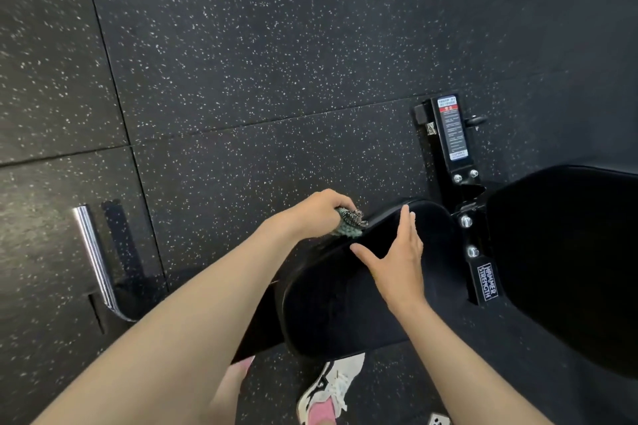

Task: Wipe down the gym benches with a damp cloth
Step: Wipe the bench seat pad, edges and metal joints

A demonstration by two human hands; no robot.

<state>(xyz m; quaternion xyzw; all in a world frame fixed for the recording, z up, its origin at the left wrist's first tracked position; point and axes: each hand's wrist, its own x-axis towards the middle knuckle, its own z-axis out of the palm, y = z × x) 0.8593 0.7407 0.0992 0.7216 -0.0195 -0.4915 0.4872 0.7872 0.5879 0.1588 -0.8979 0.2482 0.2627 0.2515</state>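
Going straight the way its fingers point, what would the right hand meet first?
Nothing soon: the right hand has its fingertips at the far rim of the seat pad, so it would slide off, probably passing left of the labelled frame post; depth unclear.

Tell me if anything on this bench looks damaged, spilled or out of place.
Nothing stands out. The seat pad shows no tear or spill; the left hand grips the cloth at its edge and the right hand rests flat on it.
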